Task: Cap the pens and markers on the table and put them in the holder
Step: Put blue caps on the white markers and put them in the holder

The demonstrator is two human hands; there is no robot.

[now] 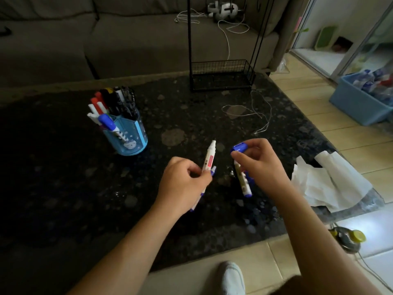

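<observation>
My left hand point(182, 184) grips an uncapped white marker point(208, 159), tip pointing up and away. My right hand point(258, 162) pinches a blue cap point(239, 147) between thumb and fingers, a short gap to the right of the marker's tip. Another white marker with a blue end point(243, 182) lies on the dark table under my right hand, partly hidden by it. At the left of the table stands the blue holder point(129, 135), filled with several capped pens and markers in red, black, white and blue.
A black wire rack point(222, 75) stands at the table's far edge, with a thin white cord point(251, 112) looped in front of it. Crumpled white tissue point(331, 182) lies on the right corner. A grey sofa is behind; a blue bin point(359, 101) sits on the floor at right.
</observation>
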